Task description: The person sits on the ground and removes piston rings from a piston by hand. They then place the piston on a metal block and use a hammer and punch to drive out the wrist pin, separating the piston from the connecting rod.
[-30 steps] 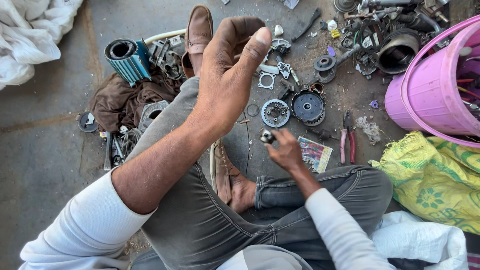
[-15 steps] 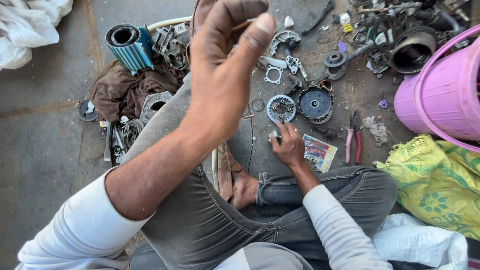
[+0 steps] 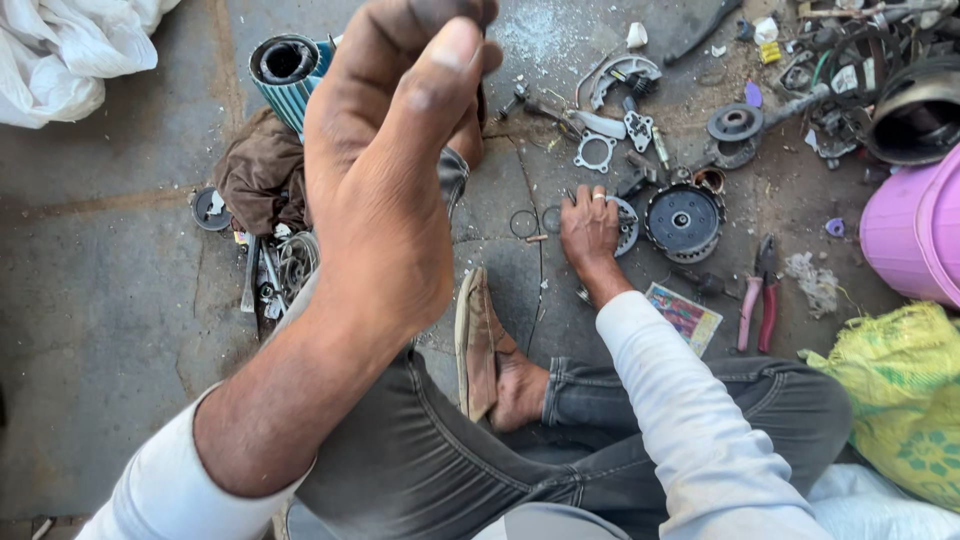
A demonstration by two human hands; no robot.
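My left hand (image 3: 385,190) is raised close to the camera, its back toward me. Its thumb and fingertips are pinched together at the top edge of the head view, and what they hold is hidden. My right hand (image 3: 590,232) reaches down to the concrete floor, fingers curled over a round silver toothed disc (image 3: 628,224). A dark round clutch drum (image 3: 684,220) lies just right of that disc. I sit cross-legged in grey trousers, with one brown sandal (image 3: 478,340) below my right hand.
Scattered engine parts, a gasket (image 3: 596,152) and a brake shoe (image 3: 622,72) lie ahead. Red-handled pliers (image 3: 758,300) and a small printed packet (image 3: 684,316) sit right. A ribbed cylinder (image 3: 285,72), brown rag (image 3: 262,175), pink tub (image 3: 915,235), yellow sack (image 3: 900,400) and white cloth (image 3: 70,50) surround me.
My right hand moved forward from near my knee onto the silver disc. My left hand rose closer to the camera and its fingers closed together.
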